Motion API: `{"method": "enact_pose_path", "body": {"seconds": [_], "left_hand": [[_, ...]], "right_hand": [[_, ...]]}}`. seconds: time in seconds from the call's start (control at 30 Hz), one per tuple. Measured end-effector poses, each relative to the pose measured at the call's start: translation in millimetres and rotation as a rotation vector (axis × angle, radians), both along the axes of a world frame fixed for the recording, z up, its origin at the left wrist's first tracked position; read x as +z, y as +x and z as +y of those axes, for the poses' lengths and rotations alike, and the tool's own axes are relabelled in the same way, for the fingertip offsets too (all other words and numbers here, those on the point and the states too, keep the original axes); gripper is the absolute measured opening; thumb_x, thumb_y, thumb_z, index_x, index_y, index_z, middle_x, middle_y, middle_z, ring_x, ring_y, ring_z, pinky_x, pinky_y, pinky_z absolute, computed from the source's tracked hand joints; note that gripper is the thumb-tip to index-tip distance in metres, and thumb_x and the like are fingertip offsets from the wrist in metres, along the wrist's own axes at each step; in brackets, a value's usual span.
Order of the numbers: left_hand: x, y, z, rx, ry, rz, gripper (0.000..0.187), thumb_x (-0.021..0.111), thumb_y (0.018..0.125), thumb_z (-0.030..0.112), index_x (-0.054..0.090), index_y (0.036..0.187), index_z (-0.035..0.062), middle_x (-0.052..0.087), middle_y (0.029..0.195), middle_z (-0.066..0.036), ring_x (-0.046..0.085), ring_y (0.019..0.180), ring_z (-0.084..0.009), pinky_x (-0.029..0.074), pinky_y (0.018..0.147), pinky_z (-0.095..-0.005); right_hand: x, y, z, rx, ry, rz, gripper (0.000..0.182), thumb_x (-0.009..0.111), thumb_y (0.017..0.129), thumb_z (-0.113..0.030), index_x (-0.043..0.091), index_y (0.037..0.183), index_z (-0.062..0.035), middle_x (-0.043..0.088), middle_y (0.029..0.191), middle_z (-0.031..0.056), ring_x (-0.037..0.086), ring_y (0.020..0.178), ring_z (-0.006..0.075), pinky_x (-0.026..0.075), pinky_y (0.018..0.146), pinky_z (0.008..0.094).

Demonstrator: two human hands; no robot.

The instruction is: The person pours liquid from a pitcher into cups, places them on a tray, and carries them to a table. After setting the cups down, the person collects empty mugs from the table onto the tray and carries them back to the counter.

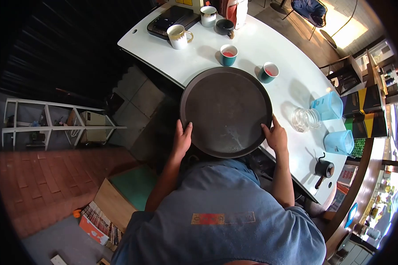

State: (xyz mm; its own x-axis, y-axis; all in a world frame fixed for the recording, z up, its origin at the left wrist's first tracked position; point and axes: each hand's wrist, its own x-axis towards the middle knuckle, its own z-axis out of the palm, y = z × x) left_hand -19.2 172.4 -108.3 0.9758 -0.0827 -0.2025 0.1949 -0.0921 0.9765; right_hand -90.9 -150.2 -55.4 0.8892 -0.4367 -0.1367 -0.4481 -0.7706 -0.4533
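Note:
A round dark tray (226, 110) with nothing on it is held level in front of my body, partly over the near edge of the white table (190, 55). My left hand (182, 138) grips its left rim, the thumb on top. On the right rim, my right hand (276, 133) holds it the same way. Just past the tray's far rim stands a teal cup (228, 55) with red inside. A second teal cup (268, 72), also with red inside, is beyond the tray's upper right.
At the table's far left are a black scale (174, 20), two white mugs (178, 37) and a black cup (225, 28). A glass jar (305, 120), two blue containers (327, 106) and a black kettle (324, 168) stand to the right. White shelving (48, 128) is at the left.

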Motion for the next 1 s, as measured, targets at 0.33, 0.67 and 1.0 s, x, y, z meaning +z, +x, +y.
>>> {"method": "enact_pose_path", "body": {"seconds": [0.33,0.67,1.0], "left_hand": [[18,1,1,0.061,0.193,0.126,0.068,0.054,0.092,0.042,0.035,0.132,-0.01,0.049,0.13,-0.021,0.046,0.122,-0.027,0.037,0.099,-0.0326],[3,-24,22,0.181,-0.007,0.121,0.039,0.058,0.092,0.027,0.057,0.118,-0.0012,0.061,0.095,-0.001,0.055,0.085,-0.0092,0.046,0.072,-0.0255],[4,-32,14,0.258,0.013,0.072,0.036,0.063,0.089,0.02,0.059,0.119,0.0003,0.063,0.096,-0.002,0.056,0.08,-0.0084,0.045,0.067,-0.0242]], "right_hand": [[5,107,-31,-0.08,0.025,-0.402,0.077,0.073,0.073,-0.042,0.042,0.133,-0.004,0.058,0.11,0.0167,0.059,0.102,0.0302,0.048,0.079,0.0375],[-18,166,-35,-0.256,0.179,-0.39,0.086,0.074,0.064,-0.055,0.043,0.13,-0.0095,0.063,0.112,0.0104,0.058,0.109,0.0282,0.032,0.095,0.0449],[30,136,-18,-0.068,0.227,-0.535,0.073,0.078,0.064,-0.05,0.055,0.119,-0.0067,0.065,0.106,0.012,0.061,0.103,0.0261,0.039,0.095,0.0397]]}}
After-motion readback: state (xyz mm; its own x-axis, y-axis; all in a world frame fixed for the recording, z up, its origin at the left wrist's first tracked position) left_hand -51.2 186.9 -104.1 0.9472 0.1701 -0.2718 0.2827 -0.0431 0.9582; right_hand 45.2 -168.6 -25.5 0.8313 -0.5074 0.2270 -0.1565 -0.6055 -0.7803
